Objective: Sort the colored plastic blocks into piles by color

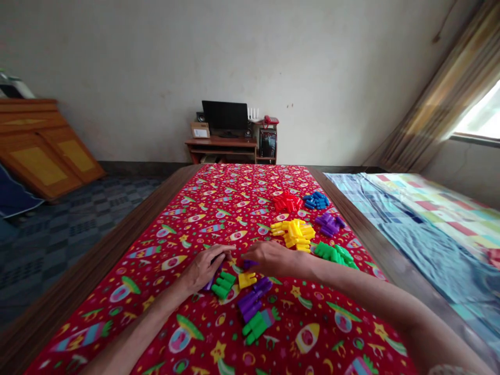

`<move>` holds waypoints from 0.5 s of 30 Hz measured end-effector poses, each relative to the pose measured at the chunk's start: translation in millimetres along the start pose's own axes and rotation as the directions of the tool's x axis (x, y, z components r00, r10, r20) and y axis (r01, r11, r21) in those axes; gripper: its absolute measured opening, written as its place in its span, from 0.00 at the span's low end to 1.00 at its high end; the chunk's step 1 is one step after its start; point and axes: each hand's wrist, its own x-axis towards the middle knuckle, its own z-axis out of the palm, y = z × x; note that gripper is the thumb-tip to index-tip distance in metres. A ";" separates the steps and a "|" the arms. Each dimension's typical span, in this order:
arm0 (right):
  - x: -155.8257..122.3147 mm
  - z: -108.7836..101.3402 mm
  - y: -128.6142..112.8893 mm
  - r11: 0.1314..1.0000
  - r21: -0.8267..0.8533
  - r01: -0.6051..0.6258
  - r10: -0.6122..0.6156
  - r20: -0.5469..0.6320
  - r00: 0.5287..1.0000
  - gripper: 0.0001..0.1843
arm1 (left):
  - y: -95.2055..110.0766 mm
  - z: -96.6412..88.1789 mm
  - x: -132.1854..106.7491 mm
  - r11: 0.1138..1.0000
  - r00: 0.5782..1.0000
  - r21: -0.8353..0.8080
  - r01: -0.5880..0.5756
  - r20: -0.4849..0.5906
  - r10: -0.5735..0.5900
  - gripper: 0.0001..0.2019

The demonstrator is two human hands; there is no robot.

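Note:
Both my hands rest on a red rocket-print tablecloth (pixel 219 208). My left hand (pixel 205 268) lies curled over a purple plastic block whose edge shows under the palm, next to a green block (pixel 223 284). My right hand (pixel 269 258) covers another purple block (pixel 249 264) with its fingers. Just below the hands lie a yellow block (pixel 247 279), a purple block (pixel 253 301) and a green block (pixel 255 325).
Sorted heaps lie farther right: yellow (pixel 295 233), green (pixel 336 253), purple (pixel 329 223), red (pixel 287 201), blue (pixel 316 199). The wooden table edge (pixel 97 260) frames the cloth. A bed with a patterned sheet (pixel 429 219) stands right; a desk with a monitor (pixel 225 117) is behind.

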 end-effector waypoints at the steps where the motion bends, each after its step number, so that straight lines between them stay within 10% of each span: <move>1: 5.2 4.4 -5.1 1.000 -0.021 0.002 -0.002 0.031 1.000 0.09 | 0.2 0.0 -0.4 1.000 1.000 0.003 0.000 0.003 0.000 0.18; 9: -30.9 -22.9 36.9 0.995 -0.009 -0.100 0.093 -0.286 0.954 0.10 | -2.7 1.6 -1.6 0.999 0.999 0.024 -0.038 -0.016 0.038 0.18; 15: -119.4 -54.1 111.9 0.765 -0.008 -0.644 0.580 -0.427 0.694 0.19 | -8.9 3.2 2.1 0.992 0.994 0.073 -0.105 -0.030 0.107 0.18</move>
